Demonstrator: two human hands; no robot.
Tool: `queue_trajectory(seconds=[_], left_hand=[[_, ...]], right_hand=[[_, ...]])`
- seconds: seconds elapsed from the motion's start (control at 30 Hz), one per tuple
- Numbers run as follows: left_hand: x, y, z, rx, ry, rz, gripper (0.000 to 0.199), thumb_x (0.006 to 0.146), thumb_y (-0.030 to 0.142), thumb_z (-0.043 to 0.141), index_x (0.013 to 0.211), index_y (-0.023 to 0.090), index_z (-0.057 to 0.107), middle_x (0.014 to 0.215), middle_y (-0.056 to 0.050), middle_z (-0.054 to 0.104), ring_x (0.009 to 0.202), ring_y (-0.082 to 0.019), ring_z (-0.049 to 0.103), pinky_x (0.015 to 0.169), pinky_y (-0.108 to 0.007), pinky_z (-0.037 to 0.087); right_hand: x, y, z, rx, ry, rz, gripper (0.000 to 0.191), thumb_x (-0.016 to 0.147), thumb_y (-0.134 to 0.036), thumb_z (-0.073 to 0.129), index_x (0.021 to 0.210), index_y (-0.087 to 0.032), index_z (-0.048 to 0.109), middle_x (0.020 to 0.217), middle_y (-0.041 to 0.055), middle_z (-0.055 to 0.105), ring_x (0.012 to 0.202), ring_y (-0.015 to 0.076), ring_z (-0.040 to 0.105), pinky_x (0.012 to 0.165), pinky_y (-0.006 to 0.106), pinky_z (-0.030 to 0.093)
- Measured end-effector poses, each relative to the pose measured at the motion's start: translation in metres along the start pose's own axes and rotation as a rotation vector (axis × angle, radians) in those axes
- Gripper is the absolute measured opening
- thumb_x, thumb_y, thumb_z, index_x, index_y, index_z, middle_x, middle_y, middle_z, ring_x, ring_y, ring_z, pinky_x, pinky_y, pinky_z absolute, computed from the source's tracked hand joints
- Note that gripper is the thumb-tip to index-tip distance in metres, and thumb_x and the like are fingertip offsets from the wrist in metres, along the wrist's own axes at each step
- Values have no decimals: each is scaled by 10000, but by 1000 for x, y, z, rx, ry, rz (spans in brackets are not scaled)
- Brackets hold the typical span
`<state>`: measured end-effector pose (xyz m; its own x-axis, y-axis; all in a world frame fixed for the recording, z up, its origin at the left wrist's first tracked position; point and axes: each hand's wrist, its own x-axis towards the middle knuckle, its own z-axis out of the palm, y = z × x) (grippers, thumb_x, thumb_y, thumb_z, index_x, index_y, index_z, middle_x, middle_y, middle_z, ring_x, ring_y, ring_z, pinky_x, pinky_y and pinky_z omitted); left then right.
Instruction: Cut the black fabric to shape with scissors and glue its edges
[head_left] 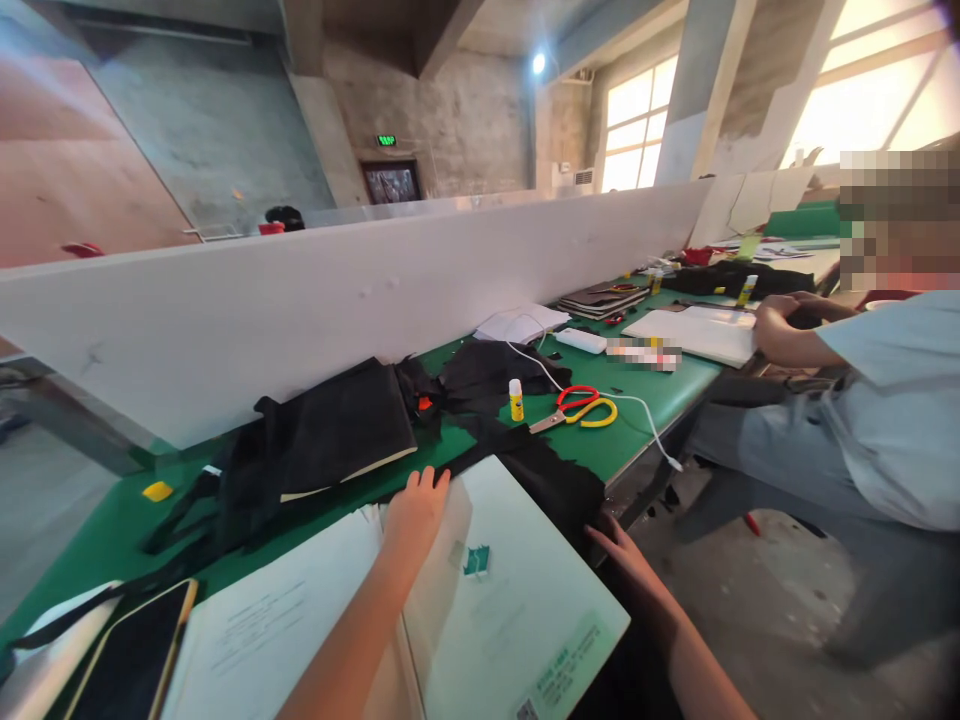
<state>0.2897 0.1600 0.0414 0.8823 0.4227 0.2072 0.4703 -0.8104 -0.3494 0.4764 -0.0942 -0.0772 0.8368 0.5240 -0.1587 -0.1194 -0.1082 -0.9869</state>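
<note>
An open book (517, 580) lies at the near edge of a green table (634, 430), its pale right side facing up with green print in the lower corner. Black cloth (559, 475) sticks out from beneath its far edge and far right corner. The person's left hand (416, 510) rests palm down over the book's far edge near the fold, fingertips at the cloth; whether they pinch it, I cannot tell. The right hand (616, 545) is at the cloth beside the table edge, its fingers partly hidden, so its grip cannot be told either.

Just beyond the book are scissors (564, 409) with one red and one yellow handle, and a yellow glue stick (516, 402) standing upright. To the left lie a black-covered book (345, 430) and, nearer, a dark slab with a yellow rim (131, 655). A white partition (420, 280) runs behind. At right sits another person (900, 400), forearms at the table.
</note>
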Motion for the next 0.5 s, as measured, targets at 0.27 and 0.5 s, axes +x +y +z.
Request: queue_trajectory(seconds=[0.27, 0.5], left_hand=[[1, 1, -3, -33, 8, -14, 462, 831, 40, 338, 1241, 204, 473, 1031, -94, 512, 901, -209, 488, 620, -293, 453], [1, 3, -6, -70, -4, -25, 461, 826, 39, 354, 1236, 215, 469, 1003, -87, 509, 933, -221, 481, 643, -295, 443]], right_hand=[[-15, -52, -40, -251, -107, -209, 407, 737, -498, 569, 948, -154, 626, 922, 65, 677, 852, 232, 607, 759, 335, 487], [-30, -120, -66, -562, 19, -334, 320, 716, -507, 583, 715, -188, 601, 619, -2, 588, 571, 149, 518, 505, 248, 408]])
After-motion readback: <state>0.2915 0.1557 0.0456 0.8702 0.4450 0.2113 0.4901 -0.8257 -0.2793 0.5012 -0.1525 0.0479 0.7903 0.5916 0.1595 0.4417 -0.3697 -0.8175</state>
